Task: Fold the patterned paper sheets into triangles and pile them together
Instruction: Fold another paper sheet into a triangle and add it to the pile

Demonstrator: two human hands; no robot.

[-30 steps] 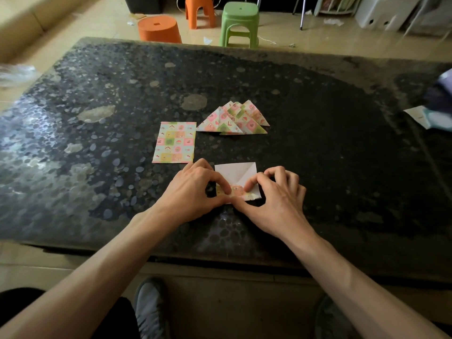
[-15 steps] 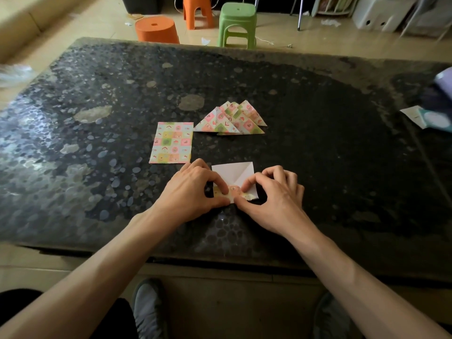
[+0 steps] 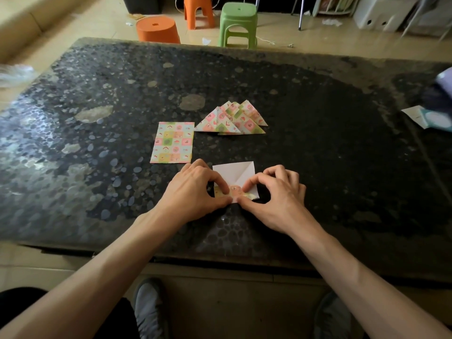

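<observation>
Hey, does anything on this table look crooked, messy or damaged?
Nothing serious. The folded triangles overlap in a loose fan, not a squared pile, and the table shows pale, worn-looking patches. The unfolded sheet lies flat beside them.

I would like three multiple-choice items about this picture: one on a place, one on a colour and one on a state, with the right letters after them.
1. Where does the flat patterned sheet lie, relative to the pile of triangles?
A) left of it
B) right of it
C) on top of it

2. What colour is the rightmost stool?
A) blue
B) green
C) black

3. What is the state of the half-folded sheet between the left hand and the right hand?
A) lying fully flat, untouched
B) pinched by both hands, near edge turned up
C) crumpled into a ball

Key:
1 A, the flat sheet is on the left side of the pile.
2 B, its seat and legs are green.
3 B, both hands pinch the near edge, where the pattern shows over the white side.
</observation>
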